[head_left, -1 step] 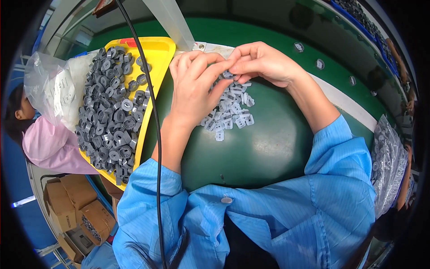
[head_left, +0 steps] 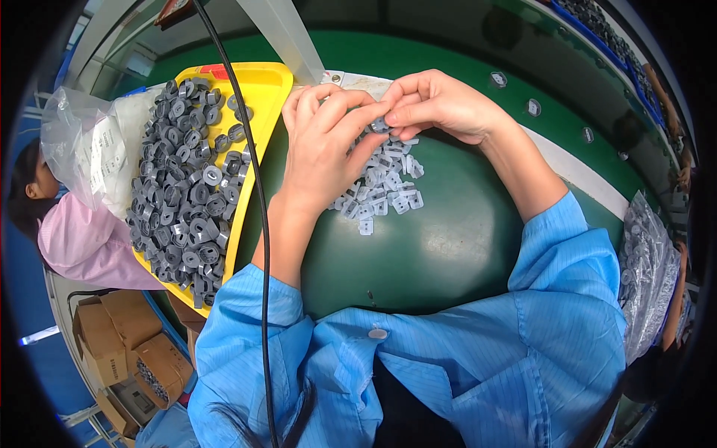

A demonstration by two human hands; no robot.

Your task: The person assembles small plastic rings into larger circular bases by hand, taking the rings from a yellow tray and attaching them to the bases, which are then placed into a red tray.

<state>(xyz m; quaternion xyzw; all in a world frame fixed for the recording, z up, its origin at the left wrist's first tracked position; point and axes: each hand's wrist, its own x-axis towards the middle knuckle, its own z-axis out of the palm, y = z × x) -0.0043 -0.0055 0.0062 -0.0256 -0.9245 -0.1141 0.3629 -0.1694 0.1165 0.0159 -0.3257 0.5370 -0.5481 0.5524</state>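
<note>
My left hand (head_left: 325,138) and my right hand (head_left: 444,107) meet above the far side of the green work surface. Between their fingertips is a small grey plastic part (head_left: 380,125), mostly covered by the fingers. Both hands are closed on it, thumbs and forefingers pinching from either side. Just beneath them lies a loose pile of small, pale translucent plastic pieces (head_left: 392,179). Left of my left hand, a yellow tray (head_left: 270,78) holds a heap of rounded dark grey plastic parts (head_left: 179,187).
A black cable (head_left: 261,224) hangs down across the tray and my left sleeve. Beyond the table's pale edge, a green belt (head_left: 478,56) carries several spaced parts. Plastic bags (head_left: 97,149) lie far left, near a person in a pink sleeve (head_left: 89,246). Cardboard boxes (head_left: 127,336) stand lower left; a filled bag (head_left: 648,276) is at right.
</note>
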